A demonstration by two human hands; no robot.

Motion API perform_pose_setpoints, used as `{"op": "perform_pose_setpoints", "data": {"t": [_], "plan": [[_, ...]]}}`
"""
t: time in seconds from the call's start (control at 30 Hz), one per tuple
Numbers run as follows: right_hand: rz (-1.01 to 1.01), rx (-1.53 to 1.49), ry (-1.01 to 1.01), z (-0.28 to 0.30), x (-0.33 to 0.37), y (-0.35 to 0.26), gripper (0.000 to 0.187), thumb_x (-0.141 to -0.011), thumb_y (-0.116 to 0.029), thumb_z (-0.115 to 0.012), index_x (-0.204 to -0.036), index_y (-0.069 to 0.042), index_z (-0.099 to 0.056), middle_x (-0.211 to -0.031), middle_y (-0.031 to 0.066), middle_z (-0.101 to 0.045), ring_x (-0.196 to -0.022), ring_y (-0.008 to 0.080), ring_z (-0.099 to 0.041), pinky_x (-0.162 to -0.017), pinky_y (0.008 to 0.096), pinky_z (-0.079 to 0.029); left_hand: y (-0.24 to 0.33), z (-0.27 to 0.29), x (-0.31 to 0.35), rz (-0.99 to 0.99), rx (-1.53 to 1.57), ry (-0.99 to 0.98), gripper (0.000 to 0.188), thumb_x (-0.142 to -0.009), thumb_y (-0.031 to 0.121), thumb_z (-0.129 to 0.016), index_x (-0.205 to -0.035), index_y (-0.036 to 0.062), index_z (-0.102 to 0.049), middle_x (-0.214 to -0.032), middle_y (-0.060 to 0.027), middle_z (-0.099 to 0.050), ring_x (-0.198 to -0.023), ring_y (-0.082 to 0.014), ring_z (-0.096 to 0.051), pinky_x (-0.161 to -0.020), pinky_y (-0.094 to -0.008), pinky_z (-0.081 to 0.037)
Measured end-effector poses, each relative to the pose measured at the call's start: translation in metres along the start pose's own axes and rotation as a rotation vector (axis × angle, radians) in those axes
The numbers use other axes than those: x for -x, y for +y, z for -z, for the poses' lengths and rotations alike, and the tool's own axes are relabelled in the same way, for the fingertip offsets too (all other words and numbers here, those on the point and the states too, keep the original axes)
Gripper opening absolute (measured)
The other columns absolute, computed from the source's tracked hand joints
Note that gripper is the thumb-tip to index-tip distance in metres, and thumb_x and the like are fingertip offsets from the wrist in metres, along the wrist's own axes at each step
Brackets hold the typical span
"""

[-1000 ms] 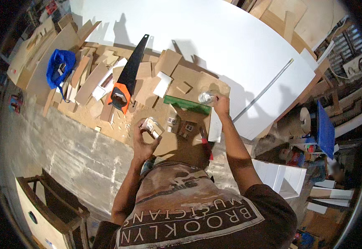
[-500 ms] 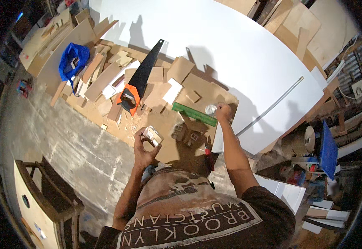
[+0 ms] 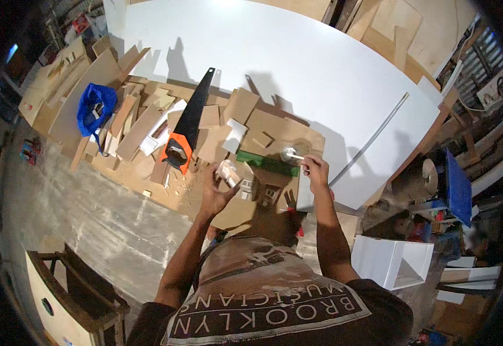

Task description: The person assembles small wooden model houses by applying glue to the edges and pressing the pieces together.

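Note:
My left hand [image 3: 215, 196] grips a small, pale block-like piece [image 3: 227, 173] with white and wood-coloured faces, its fingers curled round it. Between the fingers of my right hand [image 3: 317, 171] is a thin pale stick [image 3: 298, 157]. Its far end reaches into a small clear container [image 3: 288, 152] with whitish stuff in it, at the right of the board. A green flat strip [image 3: 266, 163] lies between the two hands. Just nearer stand small wooden house-like models [image 3: 269, 195], partly in shadow. Red-handled pliers [image 3: 291, 206] lie beside them.
A handsaw [image 3: 178, 153] with an orange handle lies across scrap wood [image 3: 139, 135] at the left, near a blue bag [image 3: 96, 106]. Behind spreads a big white panel [image 3: 263, 40], with a metal straight strip [image 3: 372, 138] on it. A white box [image 3: 391, 260] stands at lower right.
My right hand has shifted so the stick now shows, its end in the container. My left hand has come up and rightward with the block-like piece, now tilted differently. The whole view has shifted slightly.

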State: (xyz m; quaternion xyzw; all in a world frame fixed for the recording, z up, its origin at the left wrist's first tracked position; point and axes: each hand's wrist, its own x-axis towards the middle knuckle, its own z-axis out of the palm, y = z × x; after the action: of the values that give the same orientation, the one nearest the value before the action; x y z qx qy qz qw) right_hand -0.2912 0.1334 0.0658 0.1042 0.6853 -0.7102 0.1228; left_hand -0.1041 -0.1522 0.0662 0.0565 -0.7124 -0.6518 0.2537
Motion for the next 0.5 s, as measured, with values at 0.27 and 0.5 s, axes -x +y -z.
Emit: {"op": "perform_pose_setpoints", "data": {"t": [0.27, 0.5], "plan": [[0.063, -0.303, -0.247, -0.072, 0.090, 0.019, 0.016, -0.092, -0.007, -0.070, -0.103, 0.004, -0.071, -0.083, 0.0085, -0.068, -0.071, 0.0138, -0.063, -0.063, 0.0266, -0.050, -0.024, -0.011, -0.026, 0.134, -0.305, -0.192, 0.079, -0.069, 0.016, -0.090, -0.133, 0.0103, -0.044, -0.131, -0.0105, -0.051, -0.118, -0.0270, -0.054, -0.090, -0.0430, -0.048], [0.127, -0.277, -0.296, -0.088, 0.100, 0.028, 0.019, -0.094, -0.008, -0.068, -0.109, 0.005, -0.068, -0.089, 0.0066, -0.068, -0.076, 0.0144, -0.063, -0.068, 0.0289, -0.052, -0.038, -0.014, -0.016, 0.095, -0.225, -0.178, 0.074, -0.072, 0.015, -0.089, -0.130, 0.0130, -0.043, -0.128, -0.0078, -0.052, -0.118, -0.0240, -0.053, -0.089, -0.0420, -0.048]]}}
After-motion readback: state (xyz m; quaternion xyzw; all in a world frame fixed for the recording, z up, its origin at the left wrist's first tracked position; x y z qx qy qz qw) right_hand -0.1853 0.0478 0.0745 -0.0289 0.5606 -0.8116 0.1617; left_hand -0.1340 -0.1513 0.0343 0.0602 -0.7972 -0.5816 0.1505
